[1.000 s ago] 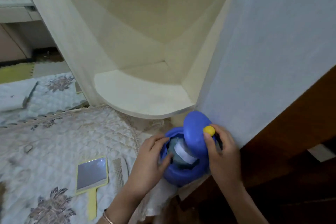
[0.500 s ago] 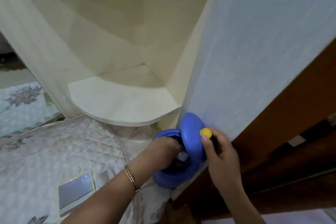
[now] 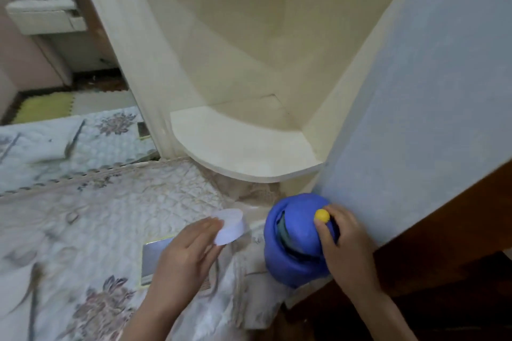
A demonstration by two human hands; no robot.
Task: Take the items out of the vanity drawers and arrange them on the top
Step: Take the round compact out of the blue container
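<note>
While the left hand [image 3: 188,255] curls its fingers [image 3: 205,230] round a small white round tub [image 3: 228,225], lifted clear of the quilted cover [image 3: 110,202], the right hand [image 3: 346,241] pinches the lid [image 3: 299,219] of the blue container [image 3: 293,266] beside its yellow knob [image 3: 322,215], thumb and fingers closed on the rim. Lid tilted, likely to keep the opening free. Container sits at 5 o'clock, against the pale wall [image 3: 429,91]. Hand mirror [image 3: 155,260] partly hidden under the left hand. Cream shelf [image 3: 243,147] at 12 o'clock: probable destination.
</note>
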